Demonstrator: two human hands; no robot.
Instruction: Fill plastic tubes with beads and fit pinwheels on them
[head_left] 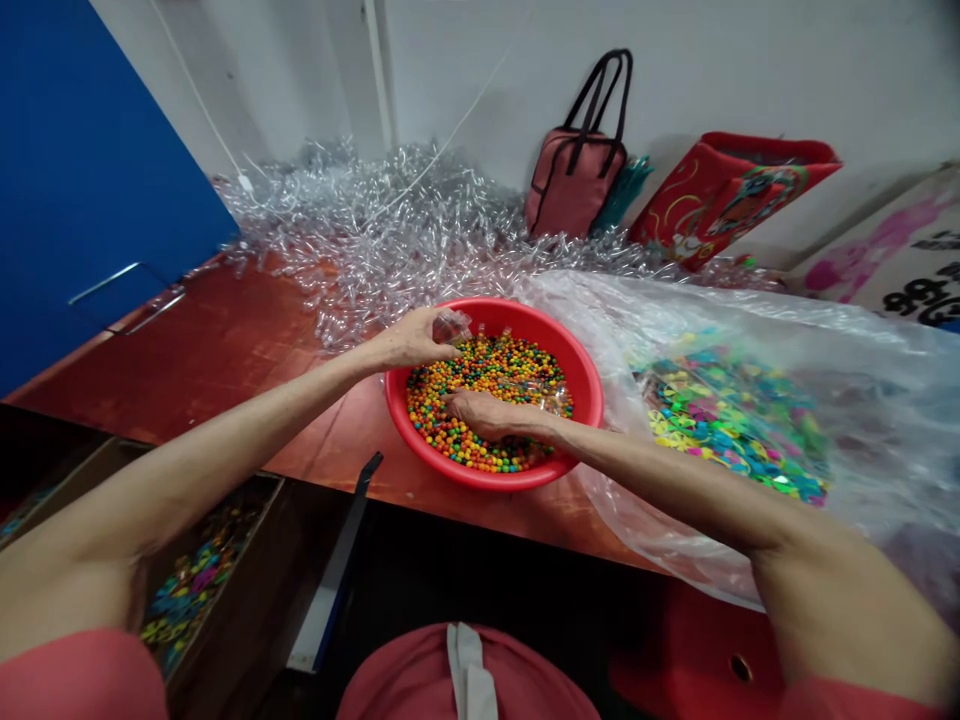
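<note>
Single head-worn camera: it looks forward and down from above, at close range, onto the round red plastic basin [583,385] near frame centre; the greyish-white wall [450,60] backs the view.

A red bowl [495,480] rings your right hand [487,413] amid orange, yellow, red, green and blue beads [525,355]; the plastic [452,325] in your left hand [412,338] is colourless. Silvery tubes [450,210] gleam beyond both over a rust-red tabletop [240,335]. Right of your right hand, yellow, green, blue and pink pieces [739,440] dot milky sheeting [592,300]; left of your left, a panel [90,180] is solid blue.
</note>
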